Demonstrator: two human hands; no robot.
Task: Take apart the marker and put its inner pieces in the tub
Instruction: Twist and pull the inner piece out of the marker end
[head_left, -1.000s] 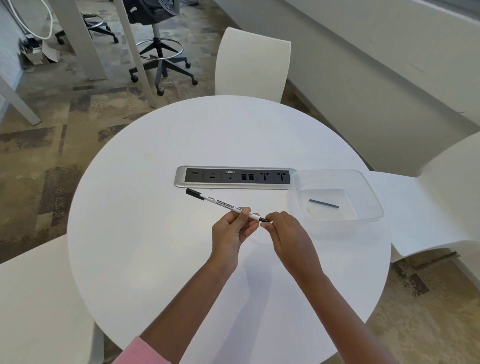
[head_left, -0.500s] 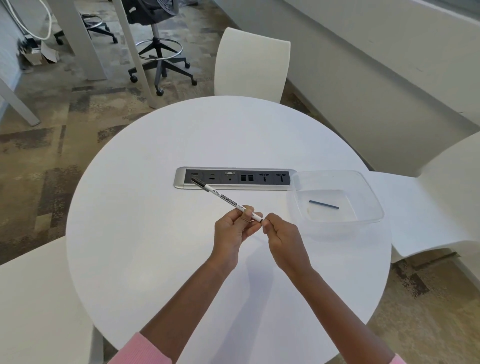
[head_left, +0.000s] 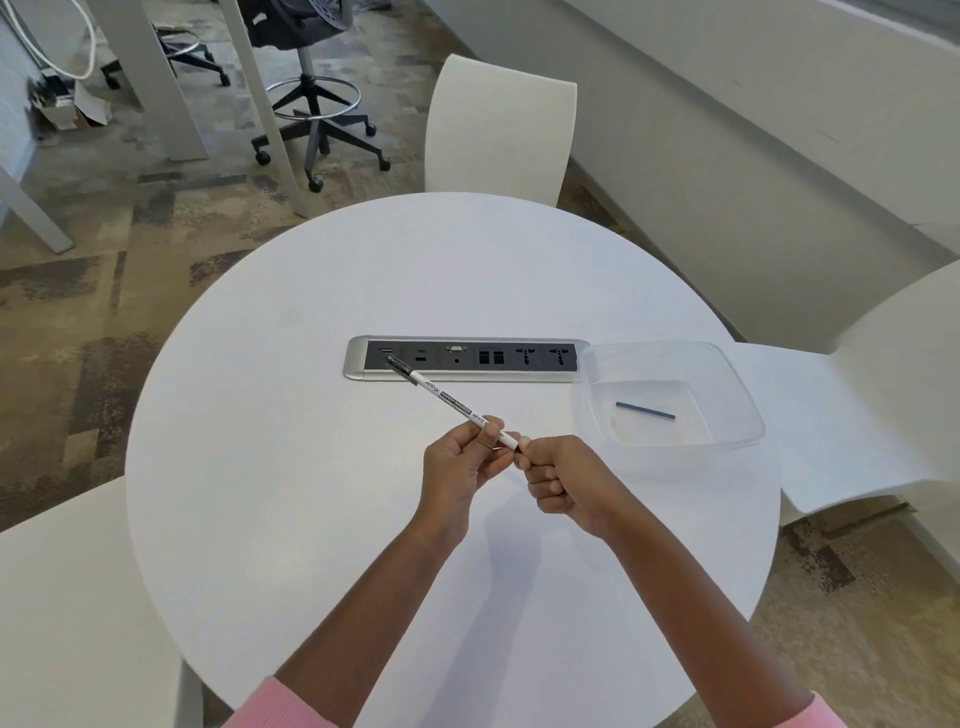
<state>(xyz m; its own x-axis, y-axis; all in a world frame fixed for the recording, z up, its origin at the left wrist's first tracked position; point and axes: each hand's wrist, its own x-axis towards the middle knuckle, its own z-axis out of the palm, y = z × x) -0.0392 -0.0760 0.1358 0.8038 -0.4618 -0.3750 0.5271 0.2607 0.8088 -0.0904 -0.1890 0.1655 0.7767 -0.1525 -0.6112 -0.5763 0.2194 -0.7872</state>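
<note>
Table: round, white, with a socket strip set into its middle.

Marker: white barrel with black print, black cap at the far end. Held in the air above the table, slanting from the hands up and left, its capped end over the left part of the socket strip.

Left hand: forearm reaching in from the lower edge, pink sleeve at the elbow end. Wrist bent slightly inward; thumb and fingers pinch the near part of the marker barrel, knuckles curled toward the camera.

Right hand: forearm coming in from the lower right, also pink-sleeved. Fingers curled into a loose fist, thumb and forefinger closed at the marker's near end, just where the white barrel stops. Whatever they grip there is hidden by the fingers.

The two hands nearly touch, left of the tub.

Tub: clear plastic, shallow, rectangular, on the table's right side, its left rim overlapping the socket strip's right end.

Rod: thin, dark blue, lying flat on the tub floor.
</note>
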